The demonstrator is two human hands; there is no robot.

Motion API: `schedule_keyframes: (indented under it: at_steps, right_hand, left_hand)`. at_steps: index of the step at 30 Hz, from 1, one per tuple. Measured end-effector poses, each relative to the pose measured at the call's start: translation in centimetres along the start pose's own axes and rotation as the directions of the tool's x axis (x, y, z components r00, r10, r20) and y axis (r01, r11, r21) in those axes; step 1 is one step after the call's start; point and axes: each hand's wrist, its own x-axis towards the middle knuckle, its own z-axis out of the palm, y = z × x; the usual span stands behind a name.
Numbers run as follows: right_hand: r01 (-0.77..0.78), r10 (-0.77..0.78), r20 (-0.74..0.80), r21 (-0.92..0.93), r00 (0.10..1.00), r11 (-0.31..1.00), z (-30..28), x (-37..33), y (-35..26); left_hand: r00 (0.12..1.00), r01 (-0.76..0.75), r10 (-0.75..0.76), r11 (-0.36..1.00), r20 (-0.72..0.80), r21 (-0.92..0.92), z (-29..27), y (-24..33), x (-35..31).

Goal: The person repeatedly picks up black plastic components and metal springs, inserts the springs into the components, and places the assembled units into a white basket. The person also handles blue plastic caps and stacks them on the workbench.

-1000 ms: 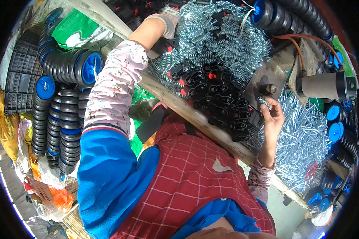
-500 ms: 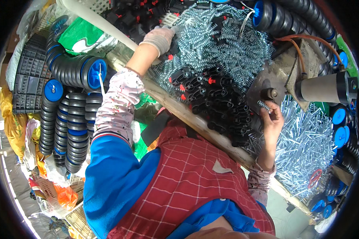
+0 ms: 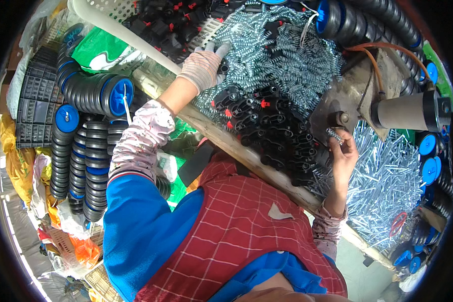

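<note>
My left hand [image 3: 202, 68], in a knit glove, reaches over the heap of silvery coil springs [image 3: 287, 60] and closes on something small and dark at the heap's edge; I cannot tell what. My right hand [image 3: 343, 153], bare, holds a small metal spring [image 3: 334, 135] up by the round metal disc [image 3: 332, 108] of a bench-mounted machine. Between the two hands lies a pile of black plastic parts with red tabs [image 3: 272, 126].
A white plastic basket [image 3: 136, 40] of black parts sits at the top left. Stacks of black wheels with blue hubs [image 3: 85, 151] stand on the left and along the top right. A pile of metal pins [image 3: 387, 181] lies at the right. The bench's wooden edge [image 3: 246, 156] runs diagonally.
My left hand has drawn back from deep in the spring heap toward its near-left edge. My right hand stays by the machine disc with the spring.
</note>
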Motion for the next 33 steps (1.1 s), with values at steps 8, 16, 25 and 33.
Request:
schedule_keyframes:
  at_steps: [8, 16, 25, 33]
  right_hand:
    - [0.108, -0.095, 0.103, -0.129, 0.99, 0.986, 4.1, 2.3, -4.5]
    - [0.298, -0.199, 0.385, -0.216, 0.901, 0.93, 13.3, 7.8, -9.5]
    - [0.792, -0.466, 0.683, -0.287, 0.563, 0.539, 19.8, 9.5, -11.5]
    - [0.857, -0.392, 0.839, -0.156, 0.377, 0.491, 18.8, 9.7, -11.9]
  left_hand:
    - [0.985, -0.098, 0.096, 0.995, -0.143, -0.008, 0.7, -1.4, 0.5]
    - [0.805, -0.391, 0.171, 0.873, -0.568, -0.292, 0.3, 0.0, -2.0]
    - [0.778, -0.429, 0.077, 0.79, -0.624, -0.438, 1.0, 0.4, -4.6]
    - [0.736, -0.536, 0.036, 0.64, -0.676, -0.55, 2.2, 0.0, -7.1]
